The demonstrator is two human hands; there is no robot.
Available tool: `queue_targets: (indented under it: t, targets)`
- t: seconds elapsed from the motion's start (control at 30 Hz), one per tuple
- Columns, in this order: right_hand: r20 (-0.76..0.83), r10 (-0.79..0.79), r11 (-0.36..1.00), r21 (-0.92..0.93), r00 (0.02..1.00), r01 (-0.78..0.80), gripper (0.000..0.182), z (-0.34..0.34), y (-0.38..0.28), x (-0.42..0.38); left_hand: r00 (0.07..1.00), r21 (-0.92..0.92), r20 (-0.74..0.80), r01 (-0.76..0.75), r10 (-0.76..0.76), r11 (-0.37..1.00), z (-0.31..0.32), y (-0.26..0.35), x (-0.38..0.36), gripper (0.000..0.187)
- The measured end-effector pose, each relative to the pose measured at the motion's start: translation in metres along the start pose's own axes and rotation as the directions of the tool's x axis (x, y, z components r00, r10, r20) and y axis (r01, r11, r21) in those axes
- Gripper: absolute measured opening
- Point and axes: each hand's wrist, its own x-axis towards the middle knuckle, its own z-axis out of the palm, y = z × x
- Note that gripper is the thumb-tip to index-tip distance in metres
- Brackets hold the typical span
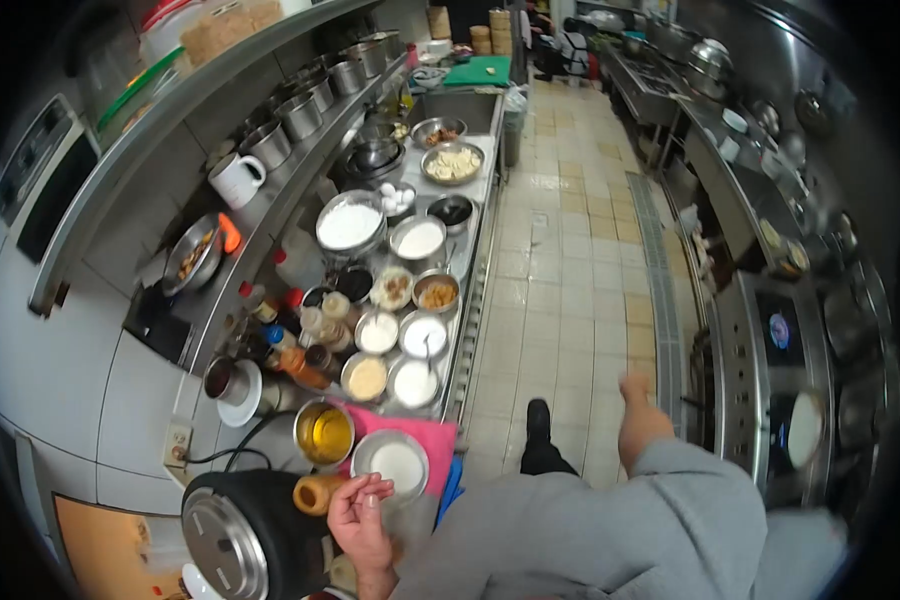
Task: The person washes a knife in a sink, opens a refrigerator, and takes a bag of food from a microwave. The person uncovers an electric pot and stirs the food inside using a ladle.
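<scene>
My left hand is at the bottom centre, palm up, with loosely bent fingers and nothing visible in it. It is beside the near edge of a metal bowl of white contents, which stands on a pink cloth. A light brown round object lies just left of the fingers. Behind it is a metal pot of yellow liquid. My right hand hangs over the tiled floor, away from the counter; its fingers are too small and foreshortened to make out.
Several bowls of ingredients, such as white powder, line the left counter, with bottles along the wall. A black round warmer stands at bottom left. Stoves line the right side. A person is far back.
</scene>
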Motion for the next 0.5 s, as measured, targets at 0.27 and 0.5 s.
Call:
queue_targets:
  t: [0.27,0.5]
  targets:
    - [0.557,0.163,0.634,0.573,0.815,-0.519,0.018,0.011,0.110,-0.059,0.991,0.101,0.104,0.072,-0.083,0.992,0.218,-0.024,0.174,0.023]
    - [0.289,0.224,-0.015,0.956,0.931,-0.293,0.015,-0.144,0.065,0.226,0.928,0.055,0.358,0.090,-0.104,0.994,0.376,-0.098,0.314,0.024]
